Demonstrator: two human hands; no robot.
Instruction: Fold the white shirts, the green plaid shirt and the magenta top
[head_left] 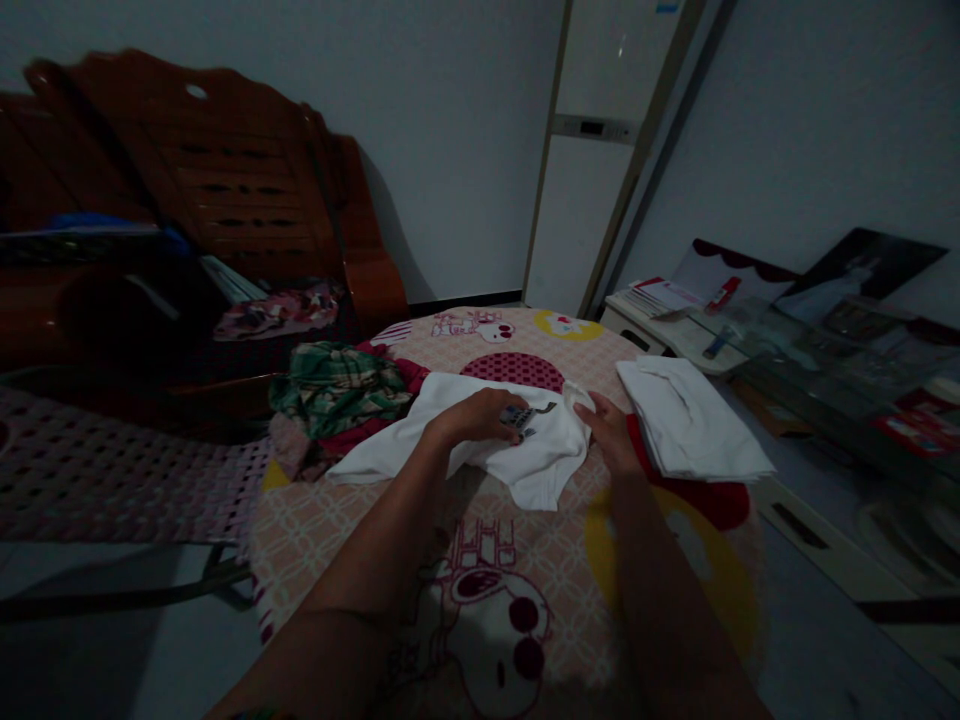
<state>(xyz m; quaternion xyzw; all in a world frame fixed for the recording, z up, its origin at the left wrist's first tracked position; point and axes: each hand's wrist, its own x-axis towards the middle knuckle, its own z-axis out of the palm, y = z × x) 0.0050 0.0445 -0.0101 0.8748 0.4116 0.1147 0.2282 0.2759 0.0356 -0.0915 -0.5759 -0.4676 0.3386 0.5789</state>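
A white T-shirt (442,405) with a dark print on its front lies loosely spread across the cloth-covered round table (480,500). My left hand (484,415) rests over the print, its thumb and fingers curved and apart, with part of the print showing between them. At the shirt's right end, my right hand (609,432) pinches a gathered bit of its edge, slightly raised. Right of that hand sits a stack of folded white clothes (694,420).
A crumpled green plaid garment (341,390) lies on other cloth at the table's left. Beyond are a wooden chair (232,180) and a woven seat (135,470). A white floor-standing air conditioner (581,200) is at the back, and a glass-topped cabinet (840,400) on the right.
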